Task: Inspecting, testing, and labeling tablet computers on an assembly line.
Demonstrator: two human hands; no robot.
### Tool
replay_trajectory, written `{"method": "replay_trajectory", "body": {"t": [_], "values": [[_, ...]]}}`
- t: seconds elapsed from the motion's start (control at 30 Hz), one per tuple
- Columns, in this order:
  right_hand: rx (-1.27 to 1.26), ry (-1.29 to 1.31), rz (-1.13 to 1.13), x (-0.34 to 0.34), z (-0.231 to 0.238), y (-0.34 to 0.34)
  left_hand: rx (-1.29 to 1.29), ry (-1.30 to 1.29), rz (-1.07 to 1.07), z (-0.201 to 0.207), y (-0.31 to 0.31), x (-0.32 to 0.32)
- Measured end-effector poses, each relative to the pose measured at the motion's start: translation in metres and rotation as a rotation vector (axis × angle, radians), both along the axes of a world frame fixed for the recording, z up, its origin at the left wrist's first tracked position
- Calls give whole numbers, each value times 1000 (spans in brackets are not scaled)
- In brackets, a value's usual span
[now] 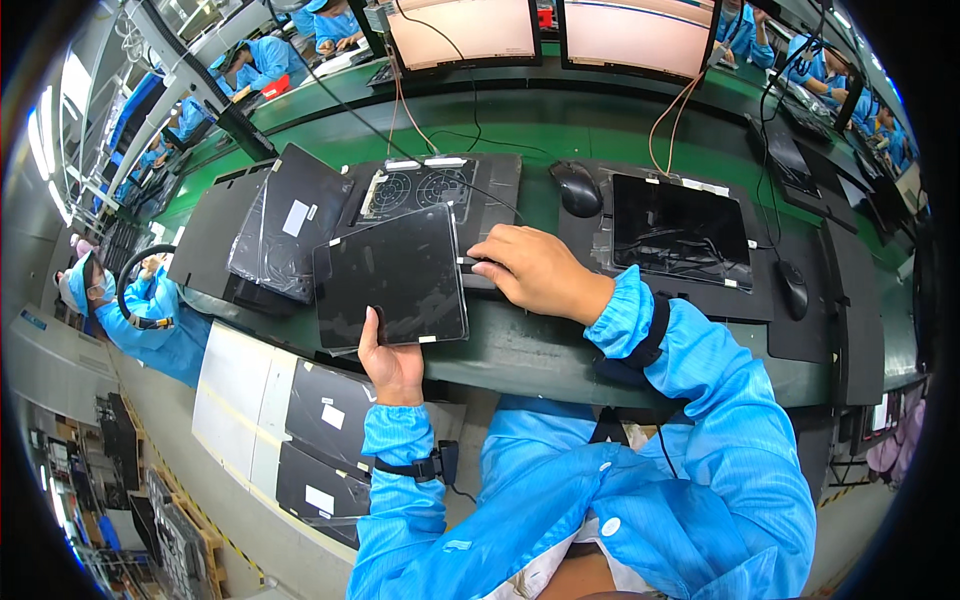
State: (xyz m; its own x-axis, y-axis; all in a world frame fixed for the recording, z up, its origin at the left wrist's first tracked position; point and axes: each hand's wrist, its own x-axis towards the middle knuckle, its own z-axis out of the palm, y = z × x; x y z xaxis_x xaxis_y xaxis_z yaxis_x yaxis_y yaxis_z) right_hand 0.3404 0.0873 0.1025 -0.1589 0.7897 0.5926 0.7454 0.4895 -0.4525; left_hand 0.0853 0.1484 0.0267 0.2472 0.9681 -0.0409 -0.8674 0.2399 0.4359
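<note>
My left hand [392,365] grips a black tablet [392,280] by its lower edge, the thumb on the glossy screen and the other fingers out of sight behind it. The tablet is lifted and tilted above the bench front. At its right edge, my right hand [535,268] is closed in a pinch on a small dark piece with a light tip [466,262]; its kind is too small to make out. Behind the tablet lies a dark mat with a plate of circular patterns [420,190]. A second black tablet [680,232] rests screen up on a pad to the right.
A stack of film-wrapped dark panels [290,225] stands left of the tablet. Two mice, one black mouse [576,188] and another mouse [792,288], lie on the green bench [520,345]. Cables hang from two monitors [465,35]. Below left, a cart [245,400] carries dark panels. A co-worker [150,300] sits at left.
</note>
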Motion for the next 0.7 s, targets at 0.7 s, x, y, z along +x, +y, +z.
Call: {"method": "replay_trajectory", "body": {"t": [0.7], "values": [[-27,-136,86,6,3,0,51,147,-3,8,-4,5]]}}
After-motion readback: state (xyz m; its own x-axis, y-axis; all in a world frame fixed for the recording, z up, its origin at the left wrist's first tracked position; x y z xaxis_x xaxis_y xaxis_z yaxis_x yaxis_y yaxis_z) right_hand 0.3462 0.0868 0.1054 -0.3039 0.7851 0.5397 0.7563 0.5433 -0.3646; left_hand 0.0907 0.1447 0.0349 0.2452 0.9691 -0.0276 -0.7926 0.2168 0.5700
